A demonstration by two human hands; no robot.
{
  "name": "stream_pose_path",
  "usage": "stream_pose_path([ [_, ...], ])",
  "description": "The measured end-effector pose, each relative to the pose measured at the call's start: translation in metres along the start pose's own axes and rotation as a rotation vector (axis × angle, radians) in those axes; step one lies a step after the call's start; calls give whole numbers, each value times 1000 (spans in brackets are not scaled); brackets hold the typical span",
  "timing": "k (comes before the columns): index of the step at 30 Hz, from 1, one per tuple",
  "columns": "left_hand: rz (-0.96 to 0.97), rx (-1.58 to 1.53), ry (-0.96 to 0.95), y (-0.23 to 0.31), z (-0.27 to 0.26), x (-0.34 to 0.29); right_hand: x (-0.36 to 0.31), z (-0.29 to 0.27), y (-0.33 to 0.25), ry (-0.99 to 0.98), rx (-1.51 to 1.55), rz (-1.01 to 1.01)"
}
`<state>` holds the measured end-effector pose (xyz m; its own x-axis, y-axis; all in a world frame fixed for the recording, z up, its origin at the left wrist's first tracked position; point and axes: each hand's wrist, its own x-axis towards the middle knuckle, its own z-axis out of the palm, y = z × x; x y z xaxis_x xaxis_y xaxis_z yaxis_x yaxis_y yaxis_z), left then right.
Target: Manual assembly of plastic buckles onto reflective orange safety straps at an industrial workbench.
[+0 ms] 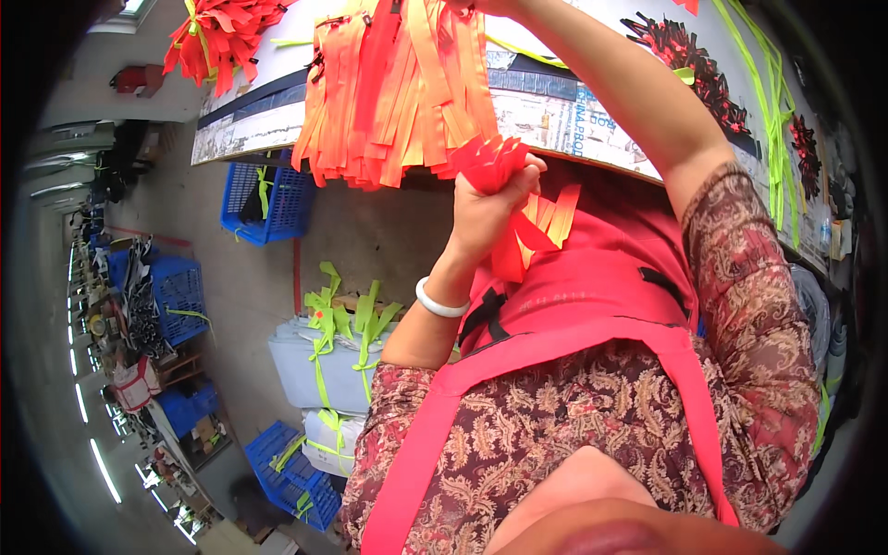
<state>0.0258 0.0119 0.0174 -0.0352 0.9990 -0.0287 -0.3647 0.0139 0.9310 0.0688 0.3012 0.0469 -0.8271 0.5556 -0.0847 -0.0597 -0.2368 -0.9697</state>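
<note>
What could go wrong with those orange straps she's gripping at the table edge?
The orange straps hang over the table edge, so a tug might drag the whole bunch off. The left hand grips only the red ends, so some could slip out. Fallen pieces would likely land among the crates on the floor.

Garment/textile workshop, factory floor. Long desk (250, 111) w/ bundles of orange straps (388, 92) hanging over its edge, blue crates (268, 199) on concrete floor, neon-green strips (347, 324) on grey bins, more cluttered workstations in rows at left.
</note>
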Motion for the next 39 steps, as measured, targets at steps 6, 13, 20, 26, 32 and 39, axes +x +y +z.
stream_pose_path([
  [6, -33, 1, 4, -12, -11, 2, 31, 9, 72, 428, -858, -249],
  [13, -159, -121, 89, -19, -12, 0, 9, 48, 85, 439, -831, 56],
  [20, -193, -153, 101, -19, -16, -1, -4, 90, 60, 163, -558, 146],
  [26, -191, -175, 92, -20, -20, -1, -10, 113, 63, 184, -1206, -274],
  [32, -194, -158, 89, -19, -15, -1, 42, 112, 60, 175, -1396, -334],
  [39, -181, -176, 137, -29, -24, -13, 3, 116, 77, -81, -1163, -493],
])
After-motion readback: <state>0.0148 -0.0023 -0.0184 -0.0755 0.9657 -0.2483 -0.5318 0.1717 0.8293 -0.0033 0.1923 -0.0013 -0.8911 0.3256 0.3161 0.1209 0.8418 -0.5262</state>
